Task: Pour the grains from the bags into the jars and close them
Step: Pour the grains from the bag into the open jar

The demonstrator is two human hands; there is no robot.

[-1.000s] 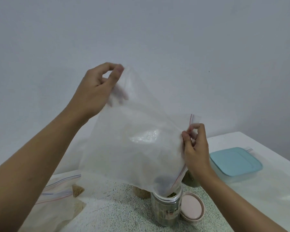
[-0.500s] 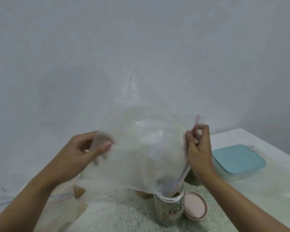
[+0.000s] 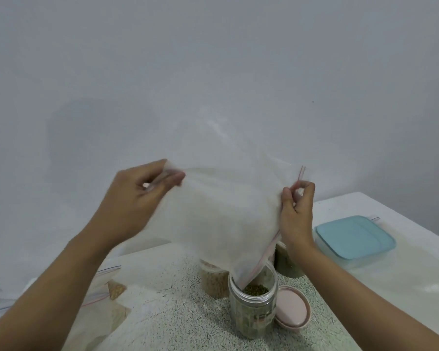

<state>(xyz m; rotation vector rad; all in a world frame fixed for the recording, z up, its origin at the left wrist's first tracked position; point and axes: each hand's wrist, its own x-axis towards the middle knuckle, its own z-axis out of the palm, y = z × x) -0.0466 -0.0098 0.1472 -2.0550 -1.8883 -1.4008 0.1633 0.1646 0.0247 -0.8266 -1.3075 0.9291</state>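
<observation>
A plain, pale grey wall (image 3: 213,59) rises behind the white desk (image 3: 352,206). The light is soft and even. A faint shadow (image 3: 86,138) lies on the wall above the desk's left end.

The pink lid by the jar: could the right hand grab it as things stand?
Probably not yet: the right hand pinches the bag at its zip edge over the open jar. The pink lid lies uncovered just below that hand, so after letting go the way looks free.
</observation>
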